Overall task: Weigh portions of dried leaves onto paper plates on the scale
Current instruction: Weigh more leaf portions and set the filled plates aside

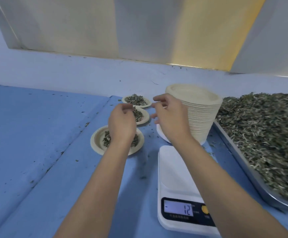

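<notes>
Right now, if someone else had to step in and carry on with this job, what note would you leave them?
Left hand: fingers curled above the middle plate; I cannot tell if it pinches leaves.
Right hand: open and empty, beside the plate stack.
Scale: platform bare, display shows 12 with a minus sign.
Done: three plates hold leaves, left of the scale: far plate, middle plate, near plate.
Left: probably set a fresh plate on the scale and fill it with dried leaves from the tray on the right.
</notes>
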The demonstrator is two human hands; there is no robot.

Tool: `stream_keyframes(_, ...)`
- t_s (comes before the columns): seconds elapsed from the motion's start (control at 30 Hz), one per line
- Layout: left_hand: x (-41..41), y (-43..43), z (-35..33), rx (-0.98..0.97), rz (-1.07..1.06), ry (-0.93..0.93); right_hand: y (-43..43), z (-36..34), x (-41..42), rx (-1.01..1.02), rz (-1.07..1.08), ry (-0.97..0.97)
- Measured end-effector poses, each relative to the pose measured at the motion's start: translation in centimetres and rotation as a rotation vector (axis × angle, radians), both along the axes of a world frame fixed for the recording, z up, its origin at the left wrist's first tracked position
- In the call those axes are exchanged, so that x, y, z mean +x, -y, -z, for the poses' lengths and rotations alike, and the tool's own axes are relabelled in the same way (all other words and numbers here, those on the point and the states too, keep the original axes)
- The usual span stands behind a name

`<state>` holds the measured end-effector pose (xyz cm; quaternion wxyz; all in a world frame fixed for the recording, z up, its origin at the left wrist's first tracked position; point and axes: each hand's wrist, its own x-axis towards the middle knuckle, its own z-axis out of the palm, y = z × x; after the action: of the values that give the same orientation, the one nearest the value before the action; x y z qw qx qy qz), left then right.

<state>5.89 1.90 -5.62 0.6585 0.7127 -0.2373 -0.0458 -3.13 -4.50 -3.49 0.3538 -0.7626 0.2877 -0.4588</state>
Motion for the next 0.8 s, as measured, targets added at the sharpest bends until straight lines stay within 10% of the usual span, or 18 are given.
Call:
stream_keyframes(0.27, -6.1, 1.6, -2.1, -0.264, 0.344, -0.365, 4.0, -2.4, -5.2, -0.610, 0.327, -0.338)
stream_keyframes(0.8, -7.5, 0.6, -2.0, -0.297, 0.317, -0.448, 4.9, -3.2, -5.9, -0.584, 0.284, -0.682)
